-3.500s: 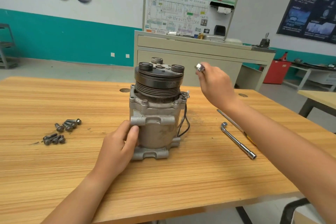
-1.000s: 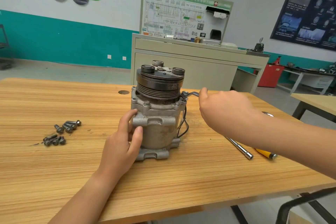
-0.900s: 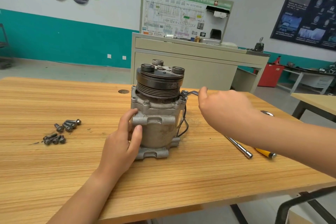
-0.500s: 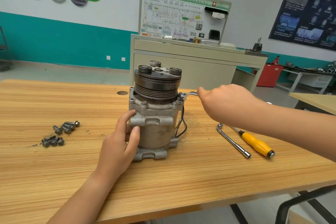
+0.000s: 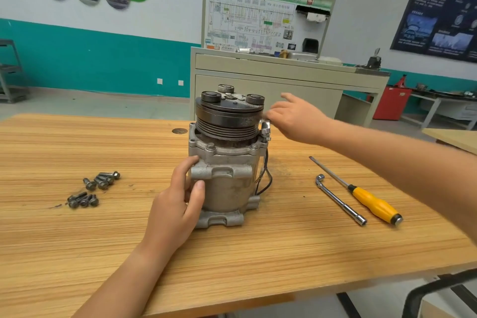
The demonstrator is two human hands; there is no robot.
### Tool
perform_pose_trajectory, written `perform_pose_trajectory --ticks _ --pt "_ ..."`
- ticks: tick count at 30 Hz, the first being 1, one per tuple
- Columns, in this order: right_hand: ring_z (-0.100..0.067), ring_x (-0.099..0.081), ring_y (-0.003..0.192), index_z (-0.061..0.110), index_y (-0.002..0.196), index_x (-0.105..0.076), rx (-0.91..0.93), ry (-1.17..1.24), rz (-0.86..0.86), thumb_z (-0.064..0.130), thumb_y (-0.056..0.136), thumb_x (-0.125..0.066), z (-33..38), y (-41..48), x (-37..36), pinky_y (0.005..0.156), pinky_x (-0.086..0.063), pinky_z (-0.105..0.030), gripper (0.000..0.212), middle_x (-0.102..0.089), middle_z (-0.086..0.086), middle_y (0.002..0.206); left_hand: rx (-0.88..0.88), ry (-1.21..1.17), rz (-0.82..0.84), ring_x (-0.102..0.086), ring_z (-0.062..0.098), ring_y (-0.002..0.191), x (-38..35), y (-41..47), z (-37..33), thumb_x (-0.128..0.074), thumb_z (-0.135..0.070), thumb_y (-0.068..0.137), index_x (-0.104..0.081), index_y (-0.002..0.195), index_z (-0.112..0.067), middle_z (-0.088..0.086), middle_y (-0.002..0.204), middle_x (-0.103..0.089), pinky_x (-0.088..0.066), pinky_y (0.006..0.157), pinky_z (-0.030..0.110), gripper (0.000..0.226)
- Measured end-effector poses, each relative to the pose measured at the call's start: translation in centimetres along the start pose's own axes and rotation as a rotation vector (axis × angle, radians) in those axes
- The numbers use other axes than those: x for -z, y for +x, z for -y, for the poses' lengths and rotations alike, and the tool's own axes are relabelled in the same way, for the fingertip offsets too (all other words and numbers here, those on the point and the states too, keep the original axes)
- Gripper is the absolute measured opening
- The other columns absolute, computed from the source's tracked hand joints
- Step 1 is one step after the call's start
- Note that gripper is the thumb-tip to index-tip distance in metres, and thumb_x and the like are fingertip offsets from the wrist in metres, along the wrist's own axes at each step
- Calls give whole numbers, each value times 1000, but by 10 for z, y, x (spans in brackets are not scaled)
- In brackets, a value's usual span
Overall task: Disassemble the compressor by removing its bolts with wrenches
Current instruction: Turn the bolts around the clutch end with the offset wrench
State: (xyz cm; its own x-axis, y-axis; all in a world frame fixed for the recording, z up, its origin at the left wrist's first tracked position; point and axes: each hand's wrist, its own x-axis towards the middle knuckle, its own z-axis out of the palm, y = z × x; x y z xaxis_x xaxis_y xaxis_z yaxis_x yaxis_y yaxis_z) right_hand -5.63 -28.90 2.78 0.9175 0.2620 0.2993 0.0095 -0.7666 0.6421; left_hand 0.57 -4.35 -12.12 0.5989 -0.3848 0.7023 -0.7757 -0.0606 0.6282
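Note:
A grey metal compressor (image 5: 227,186) stands upright on the wooden table (image 5: 77,253), with a black grooved pulley (image 5: 227,119) on top. My left hand (image 5: 178,204) grips the housing's left side, thumb on the front and fingers on a lug. My right hand (image 5: 296,121) hovers at the pulley's right edge, pinching a small silver wrench (image 5: 265,128). The wrench's lower end sits on a bolt at the top right flange; most of the handle is hidden by my fingers. Other flange bolts (image 5: 211,146) show at the front.
Several removed bolts (image 5: 95,188) lie in two small groups on the table to the left. To the right lie an L-shaped socket wrench (image 5: 340,200) and a yellow-handled screwdriver (image 5: 371,201). A beige training cabinet (image 5: 284,77) stands behind the table.
My right hand has risen from beside the flange to the pulley's rim, and the wrench now points steeply up instead of lying level. The left hand keeps its grip on the housing.

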Motion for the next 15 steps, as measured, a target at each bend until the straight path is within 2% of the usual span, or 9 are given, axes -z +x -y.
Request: perform_pose_trajectory --ticks 2,3,5,7,8,9,10,13,15 --pt "-30 -68 79 -7 94 -65 -49 93 -251 -16 71 -65 11 4 -10 86 -44 -59 24 -70 -19 82 -1 -6 4 -51 11 47 1 0 1 -31 -51 83 -34 121 -54 -6 67 -56 -40 47 28 38" --pt "-31 -69 73 -8 89 -66 -87 143 -320 -18 69 -64 15 3 -13 81 -45 -61 22 -69 -20 77 -6 -7 3 -51 12 48 1 0 1 -31 -51 83 -33 121 -56 -4 70 -56 -40 47 31 38" --pt "-31 -69 71 -9 89 -66 -146 206 -382 -9 78 -57 22 -3 -14 78 -47 -60 14 -69 -20 78 -17 -5 4 -52 12 49 2 -1 0 -31 -50 84 -29 120 -61 -3 71 -57 -40 48 31 38" --pt "-33 -67 65 -10 93 -64 -244 299 -406 2 87 -48 23 -15 -7 67 -52 -51 21 -68 -20 78 -22 -1 8 -52 13 50 2 0 1 -31 -50 84 -27 118 -65 -2 71 -57 -40 49 30 38" --pt "-32 -63 56 -11 96 -62 -295 349 -405 3 88 -48 24 -22 0 55 -52 -41 21 -66 -20 74 -23 -1 7 -53 13 50 2 0 1 -31 -50 84 -29 119 -64 -1 71 -57 -40 49 29 38" --pt "-30 -57 46 -12 99 -60 -333 378 -408 5 89 -48 24 -30 8 46 -45 -30 23 -63 -17 68 -24 -1 4 -53 13 50 2 0 2 -32 -50 84 -31 119 -62 -1 71 -57 -40 49 29 37" --pt "-27 -51 39 -11 102 -58 -363 384 -393 8 90 -46 25 -38 17 42 -37 -24 26 -58 -13 60 -22 0 0 -53 12 50 2 1 3 -32 -50 83 -33 118 -59 -2 71 -57 -40 49 28 36" --pt "-22 -40 39 1 117 -51 -456 324 -204 16 96 -39 28 -58 33 42 -25 -23 28 -41 2 52 -6 1 -10 -53 11 49 1 2 3 -31 -51 82 -35 116 -57 0 70 -58 -41 48 28 34" --pt "-17 -37 45 11 124 -45 -491 281 -58 21 97 -35 34 -69 40 42 -24 -26 30 -40 5 54 7 10 -18 -53 13 49 1 2 3 -32 -52 82 -36 117 -56 6 63 -57 -45 51 36 36"
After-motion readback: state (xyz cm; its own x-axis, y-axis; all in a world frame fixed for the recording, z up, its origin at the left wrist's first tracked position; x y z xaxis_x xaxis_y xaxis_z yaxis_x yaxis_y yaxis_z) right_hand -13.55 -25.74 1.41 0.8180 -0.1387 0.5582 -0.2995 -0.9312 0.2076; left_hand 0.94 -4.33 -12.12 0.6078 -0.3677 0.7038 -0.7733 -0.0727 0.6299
